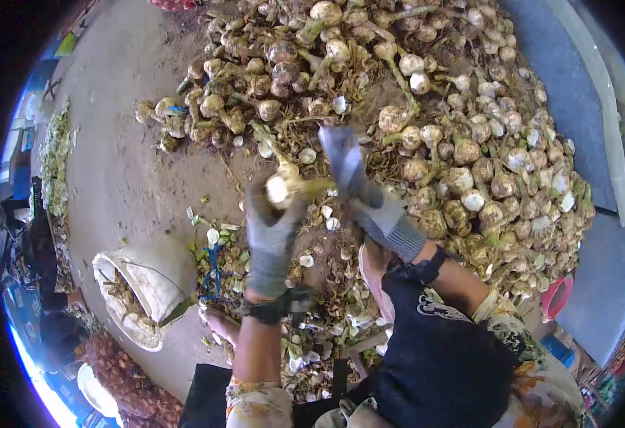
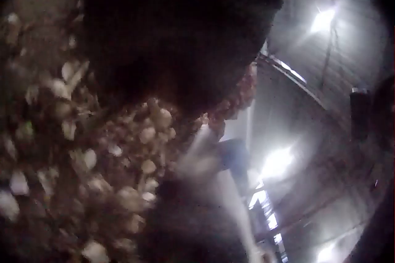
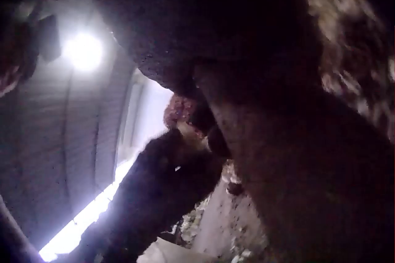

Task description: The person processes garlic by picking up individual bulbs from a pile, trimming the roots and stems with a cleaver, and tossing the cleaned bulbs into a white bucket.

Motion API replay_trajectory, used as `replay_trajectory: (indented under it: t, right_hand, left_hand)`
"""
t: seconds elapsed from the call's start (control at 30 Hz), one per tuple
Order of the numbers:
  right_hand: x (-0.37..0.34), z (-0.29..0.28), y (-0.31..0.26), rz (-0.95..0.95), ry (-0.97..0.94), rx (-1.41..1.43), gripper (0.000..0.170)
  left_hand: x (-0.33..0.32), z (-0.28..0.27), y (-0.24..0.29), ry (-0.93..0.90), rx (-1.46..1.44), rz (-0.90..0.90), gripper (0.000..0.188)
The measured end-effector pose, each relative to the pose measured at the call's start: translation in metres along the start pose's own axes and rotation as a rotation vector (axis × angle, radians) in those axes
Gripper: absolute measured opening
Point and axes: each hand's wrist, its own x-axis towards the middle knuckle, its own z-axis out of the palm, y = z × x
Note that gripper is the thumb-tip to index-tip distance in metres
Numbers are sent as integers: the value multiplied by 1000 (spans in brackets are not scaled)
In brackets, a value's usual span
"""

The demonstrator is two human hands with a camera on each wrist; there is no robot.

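Observation:
In the head view my gloved left hand (image 1: 273,232) grips a garlic bulb (image 1: 279,190), its white cut face up and a green stalk pointing right. Beside it, my gloved right hand (image 1: 385,217) holds a knife (image 1: 344,155) whose broad shiny blade points up and away, blurred. The blade stands just right of the stalk. Both wrist views are dark and blurred, with the fingers mostly in shadow.
A large heap of garlic (image 1: 498,157) spreads ahead and to the right. Trimmings (image 1: 312,285) litter the ground between the feet. A white sack (image 1: 159,274) lies tipped open at left. A pink bowl (image 1: 557,298) sits at right, and filled red net bags (image 1: 123,378) stand lower left.

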Motion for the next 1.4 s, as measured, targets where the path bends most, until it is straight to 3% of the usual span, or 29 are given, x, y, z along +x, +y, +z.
replay_trajectory:
  t: [0.03,0.07,0.1,0.13,0.23,0.27,0.3,0.33,0.4,0.43,0.47,0.5,0.53,0.6,0.63,0.67,0.7,0.73,0.83,0.93,1.0,1.13,1.2,1.23,1.27,1.33,1.37,1.4]
  right_hand:
    - [-14,10,14,-127,-40,44,35]
    - [-14,11,18,-128,-54,86,34]
    - [-13,13,20,-130,-68,129,32]
    - [-11,6,24,3,-56,168,32]
    - [-19,-21,34,429,-2,302,30]
    - [-19,-32,35,560,34,349,30]
    - [-20,-39,56,438,143,3,33]
    - [-23,-44,72,347,113,-27,35]
    - [-36,-46,89,164,29,-89,39]
    - [-34,-36,83,530,181,-28,37]
    - [-36,-28,83,431,121,193,35]
    - [-31,-22,67,473,98,128,37]
    - [-24,-20,47,514,68,63,39]
    - [-16,-17,29,278,84,-110,44]
    - [-8,-17,16,146,98,-251,45]
    - [1,-16,0,5,112,-394,46]
    - [7,-12,-20,34,91,-480,41]
    - [12,-8,-32,-99,60,-598,40]
    - [19,2,-60,-494,-25,-898,36]
    - [14,9,-68,-570,-25,-944,35]
    - [11,9,-65,-554,-74,-955,34]
    - [14,8,-43,-527,-52,-979,32]
    - [26,2,-15,-132,-92,-928,31]
    - [28,-3,0,74,-99,-891,31]
    - [20,-9,-6,117,-39,-855,31]
    - [22,-14,-20,140,46,-775,33]
    - [18,-10,-21,-31,165,-721,36]
    - [21,-10,-21,-4,170,-619,38]
  left_hand:
    - [-2,20,8,-21,-90,-57,53]
    - [-1,46,8,-134,-280,8,55]
    - [-8,74,24,-241,-5,102,60]
    - [-8,95,26,-475,-176,98,69]
    - [34,79,4,-393,817,567,77]
    - [64,59,-15,-398,967,610,73]
    - [83,22,-36,-317,1310,547,65]
    - [103,-9,-48,-392,1505,162,63]
    - [116,-60,-67,-352,1650,519,61]
    - [119,-63,-63,-350,1627,618,59]
    - [120,-65,-61,-357,1601,716,57]
    - [116,-66,-58,-373,1575,804,56]
    - [110,-61,-51,-359,1317,573,54]
    - [91,-53,-39,-312,799,116,50]
    - [82,-52,-41,-246,483,6,49]
    - [72,-51,-37,-244,352,-54,51]
    - [60,-48,-30,-243,218,-112,52]
    - [48,-44,-24,-245,83,-172,54]
    - [21,-37,-12,-313,80,-70,62]
    - [6,-44,-10,-328,138,66,71]
    - [-1,-42,-9,-334,238,185,70]
    - [-9,-43,-9,-280,259,-154,60]
    - [-12,-32,13,-323,153,-305,55]
    - [-25,-24,18,-328,148,-76,51]
    - [-36,-18,21,-364,-49,-11,51]
    - [-26,-12,29,-177,-39,-133,59]
    - [-13,-25,15,-169,230,8,64]
    - [6,-36,-6,-139,497,203,64]
